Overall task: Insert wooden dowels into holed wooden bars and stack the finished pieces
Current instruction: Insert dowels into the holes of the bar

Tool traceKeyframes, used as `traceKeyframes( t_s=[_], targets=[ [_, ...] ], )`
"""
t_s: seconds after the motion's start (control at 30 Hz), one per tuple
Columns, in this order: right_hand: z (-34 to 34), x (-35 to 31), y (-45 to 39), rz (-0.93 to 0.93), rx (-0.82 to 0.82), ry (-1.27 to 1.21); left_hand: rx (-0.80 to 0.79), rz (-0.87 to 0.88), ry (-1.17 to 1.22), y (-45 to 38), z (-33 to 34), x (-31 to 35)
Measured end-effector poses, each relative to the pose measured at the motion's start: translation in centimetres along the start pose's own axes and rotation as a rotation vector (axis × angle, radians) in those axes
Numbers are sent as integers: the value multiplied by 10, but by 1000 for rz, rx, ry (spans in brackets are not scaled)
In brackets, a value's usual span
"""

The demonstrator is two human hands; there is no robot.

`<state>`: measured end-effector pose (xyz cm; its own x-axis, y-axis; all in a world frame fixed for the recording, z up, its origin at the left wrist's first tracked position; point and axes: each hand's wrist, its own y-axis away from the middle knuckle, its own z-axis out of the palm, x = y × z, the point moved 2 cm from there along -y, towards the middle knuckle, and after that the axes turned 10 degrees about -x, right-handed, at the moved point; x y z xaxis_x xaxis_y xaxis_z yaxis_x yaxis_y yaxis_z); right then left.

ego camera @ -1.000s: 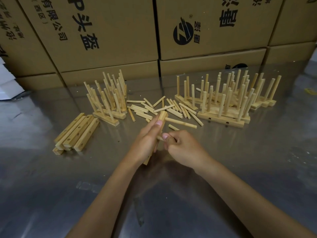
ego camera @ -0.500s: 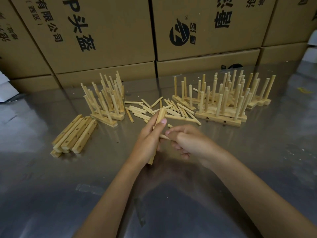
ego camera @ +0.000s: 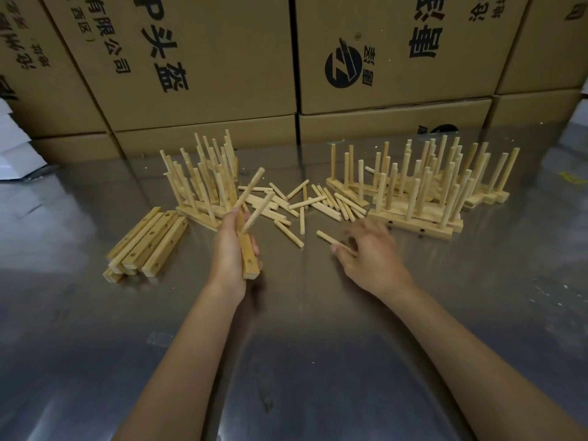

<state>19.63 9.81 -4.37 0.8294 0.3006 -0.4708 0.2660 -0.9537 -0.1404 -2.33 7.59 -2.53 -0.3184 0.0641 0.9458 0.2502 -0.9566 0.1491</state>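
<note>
My left hand (ego camera: 230,249) grips a holed wooden bar (ego camera: 248,261) upright above the metal table; two dowels (ego camera: 253,192) stick out of the bar's upper part. One empty hole shows near the bar's lower end. My right hand (ego camera: 369,253) is blurred and hovers with loose fingers just right of a single loose dowel (ego camera: 327,237); whether it touches that dowel I cannot tell. Loose dowels (ego camera: 305,203) lie scattered behind the hands. Bare holed bars (ego camera: 146,241) lie stacked at the left.
Finished pieces with upright dowels stand in two groups, one at the centre left (ego camera: 203,183) and a bigger one at the right (ego camera: 420,186). Cardboard boxes (ego camera: 381,52) wall off the back of the steel table (ego camera: 318,361). White paper (ego camera: 12,144) lies far left.
My right hand has left the bar and moved right toward the loose dowels. My left hand has shifted left with the bar, which now shows two dowels sticking out.
</note>
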Motion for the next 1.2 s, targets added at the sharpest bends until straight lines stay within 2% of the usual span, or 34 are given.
traceKeyframes(
  t_s=[0.07, 0.2, 0.27, 0.4, 0.47, 0.57, 0.7, 0.93, 1.0, 1.1, 1.13, 1.2],
  targets=[
    [3, 2, -3, 12, 17, 0, -27, 4, 8, 1, 1, 0],
    [-6, -3, -1, 19, 61, -164, -36, 5, 1, 1, 3, -1],
    [-10, -12, 6, -58, 6, -295, -37, -11, 11, 0, 3, -2],
    [-6, -56, 27, -299, -221, -507, -51, -16, 44, -1, 4, -5],
    [-1, -71, 35, -400, -208, -396, -70, -12, 58, -1, 6, -6],
    [-5, -78, 43, -484, -73, -38, -102, -5, 46, -1, 9, -7],
    [-7, -80, 45, -554, -74, 97, -106, 29, -80, 1, 14, -11],
    [-4, -81, 42, -557, -102, 125, -106, 80, -161, 5, 25, -18],
    [-1, -81, 39, -478, -148, 94, -104, 106, -175, 5, 24, -20],
    [1, -78, 35, -331, -219, -111, -114, 152, -218, 4, 25, -22],
    [2, -79, 36, -334, -231, -70, -112, 157, -233, 3, 25, -22],
    [2, -85, 43, -420, -150, 174, -113, 144, -215, 3, 24, -21]
  ],
)
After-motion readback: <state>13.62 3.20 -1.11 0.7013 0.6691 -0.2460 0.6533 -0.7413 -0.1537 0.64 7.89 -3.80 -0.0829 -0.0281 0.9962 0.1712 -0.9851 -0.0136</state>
